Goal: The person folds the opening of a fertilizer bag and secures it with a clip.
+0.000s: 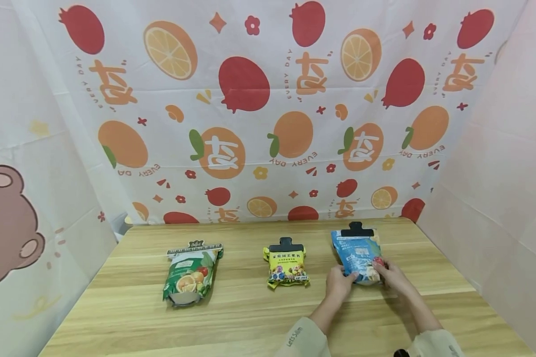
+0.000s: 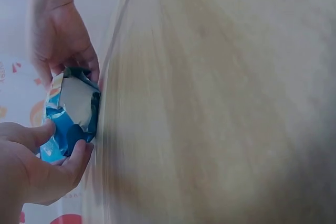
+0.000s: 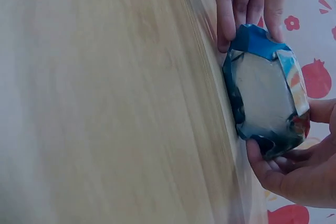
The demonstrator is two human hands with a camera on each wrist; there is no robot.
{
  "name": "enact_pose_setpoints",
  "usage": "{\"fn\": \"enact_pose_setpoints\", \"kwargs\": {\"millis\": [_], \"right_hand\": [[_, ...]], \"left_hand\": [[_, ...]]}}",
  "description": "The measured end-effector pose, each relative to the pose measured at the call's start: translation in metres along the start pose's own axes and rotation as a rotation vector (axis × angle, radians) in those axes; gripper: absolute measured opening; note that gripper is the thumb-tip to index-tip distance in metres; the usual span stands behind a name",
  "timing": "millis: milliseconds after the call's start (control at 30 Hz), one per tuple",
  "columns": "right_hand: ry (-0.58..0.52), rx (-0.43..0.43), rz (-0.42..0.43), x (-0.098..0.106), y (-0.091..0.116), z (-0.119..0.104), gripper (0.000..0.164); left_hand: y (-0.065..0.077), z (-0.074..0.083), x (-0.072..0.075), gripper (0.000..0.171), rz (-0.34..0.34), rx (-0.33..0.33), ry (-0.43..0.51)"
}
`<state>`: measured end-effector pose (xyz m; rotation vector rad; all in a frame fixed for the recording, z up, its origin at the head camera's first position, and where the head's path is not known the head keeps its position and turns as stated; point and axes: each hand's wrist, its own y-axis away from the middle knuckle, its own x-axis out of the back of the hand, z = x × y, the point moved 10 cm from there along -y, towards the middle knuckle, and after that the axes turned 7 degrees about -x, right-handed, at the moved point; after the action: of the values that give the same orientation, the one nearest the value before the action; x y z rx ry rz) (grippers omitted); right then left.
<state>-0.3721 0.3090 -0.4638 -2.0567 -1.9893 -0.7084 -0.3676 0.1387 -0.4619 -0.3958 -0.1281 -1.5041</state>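
A blue printed bag (image 1: 356, 255) with a black clip (image 1: 357, 229) across its top lies at the right of the table. My left hand (image 1: 338, 283) grips its lower left corner between thumb and fingers. On the opposite side my right hand (image 1: 394, 277) pinches the lower right corner, thumb on the printed front. Both wrist views show the bag's pale, clear-looking bottom end; the left wrist view has the left hand (image 2: 42, 166) curled at one corner of it, and in the right wrist view the right hand (image 3: 302, 169) holds the other.
A yellow bag (image 1: 287, 267) with a black clip lies mid-table, left of my left hand. Farther left is a green bag (image 1: 189, 275) with a ruler-like clip along its top. A fruit-print cloth (image 1: 268, 124) hangs behind the wooden table (image 1: 245, 322).
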Motion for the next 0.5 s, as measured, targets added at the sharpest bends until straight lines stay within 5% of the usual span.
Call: {"fn": "enact_pose_setpoints", "kwargs": {"millis": [300, 500], "right_hand": [[-0.027, -0.058, -0.002, -0.003, -0.006, 0.006, 0.058], [-0.013, -0.086, 0.018, 0.0, -0.008, 0.013, 0.059]], "left_hand": [[0.001, 0.003, 0.005, 0.027, 0.038, -0.049, 0.046], [0.003, 0.007, 0.003, 0.027, -0.001, -0.092, 0.055]]}}
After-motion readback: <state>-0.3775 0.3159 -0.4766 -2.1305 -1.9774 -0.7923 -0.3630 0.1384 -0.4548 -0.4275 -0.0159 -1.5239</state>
